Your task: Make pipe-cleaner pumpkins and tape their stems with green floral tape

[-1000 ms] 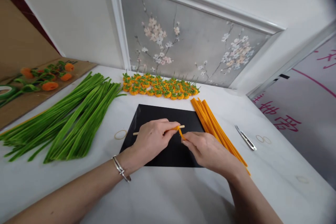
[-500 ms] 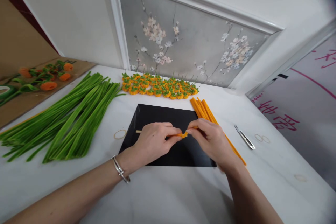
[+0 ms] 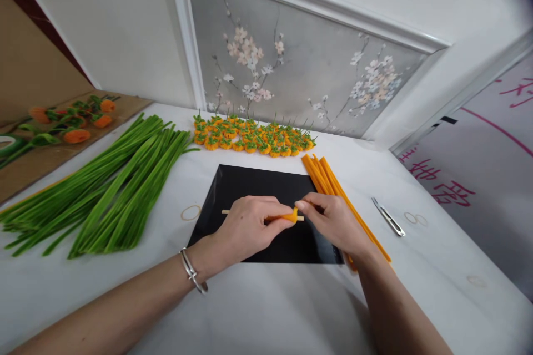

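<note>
Pinched in my left hand (image 3: 247, 224) is a thin wooden stick (image 3: 300, 218), whose ends show on both sides of the fingers. An orange pipe cleaner (image 3: 295, 214) is wrapped round the stick by the left fingertips. My right hand (image 3: 335, 224) is closed, thumb and forefinger pinching the pipe cleaner close to the stick. A further orange length hangs below the right palm. Both hands are above a black board (image 3: 258, 176). Just beyond the right hand lies a bundle of orange pipe cleaners (image 3: 327, 175).
Green pipe cleaners (image 3: 125, 188) lie in a pile at left. Several small orange pumpkin-like pieces with green tops (image 3: 250, 141) line the wall. A slim metal cutter (image 3: 388, 217) and thin rings (image 3: 415, 219) lie at right. Orange flowers (image 3: 77, 136) rest on cardboard (image 3: 25, 177).
The stick's right end now sticks out past the left fingertips. The pipe cleaner is wound closely round it, and the right hand has shifted slightly down and right.
</note>
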`<state>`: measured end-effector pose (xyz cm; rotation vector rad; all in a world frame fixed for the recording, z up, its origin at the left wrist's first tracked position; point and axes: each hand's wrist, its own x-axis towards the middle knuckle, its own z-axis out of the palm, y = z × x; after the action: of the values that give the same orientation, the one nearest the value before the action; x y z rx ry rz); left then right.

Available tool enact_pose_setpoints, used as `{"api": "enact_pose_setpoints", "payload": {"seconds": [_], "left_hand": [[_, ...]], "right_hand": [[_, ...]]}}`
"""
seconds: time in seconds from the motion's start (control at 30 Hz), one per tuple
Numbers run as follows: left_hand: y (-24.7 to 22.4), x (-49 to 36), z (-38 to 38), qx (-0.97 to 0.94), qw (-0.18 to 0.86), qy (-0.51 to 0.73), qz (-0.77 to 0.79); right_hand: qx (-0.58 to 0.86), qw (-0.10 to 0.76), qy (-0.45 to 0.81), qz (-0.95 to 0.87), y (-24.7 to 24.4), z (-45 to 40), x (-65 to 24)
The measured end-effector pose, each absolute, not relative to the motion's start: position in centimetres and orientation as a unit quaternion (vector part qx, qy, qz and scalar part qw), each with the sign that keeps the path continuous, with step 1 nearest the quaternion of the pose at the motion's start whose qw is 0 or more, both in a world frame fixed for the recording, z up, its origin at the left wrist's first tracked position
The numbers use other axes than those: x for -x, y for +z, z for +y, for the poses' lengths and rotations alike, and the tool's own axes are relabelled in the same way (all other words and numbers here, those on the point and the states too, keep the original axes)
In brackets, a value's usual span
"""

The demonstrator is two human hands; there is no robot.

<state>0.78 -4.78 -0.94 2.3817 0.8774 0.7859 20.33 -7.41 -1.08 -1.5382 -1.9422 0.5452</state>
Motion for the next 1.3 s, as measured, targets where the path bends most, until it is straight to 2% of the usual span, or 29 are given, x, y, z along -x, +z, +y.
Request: {"api": "enact_pose_setpoints", "payload": {"seconds": [0.37, 0.77, 1.0, 1.3], "left_hand": [[-0.7, -0.8, -4.5, -0.762, 0.369, 0.354, 0.398], [-1.4, -0.3, -3.8, -0.836, 0.227, 0.303, 0.397], [-1.5, -0.3, -4.2, -0.891, 0.143, 0.239, 0.359], [-1.0, -0.7, -4.7, -0.903, 0.171, 0.253, 0.303]], "right_hand": [[0.528, 0.22, 0.188, -0.799, -0.8, -8.0, -19.7], [0.529, 0.156, 0.106, -0.827, 0.2, -9.0, -19.2], [0.515, 0.199, 0.085, -0.83, 0.3, -9.2, -19.1], [0.509, 0.338, 0.156, -0.776, 0.3, -8.6, -19.6]]}}
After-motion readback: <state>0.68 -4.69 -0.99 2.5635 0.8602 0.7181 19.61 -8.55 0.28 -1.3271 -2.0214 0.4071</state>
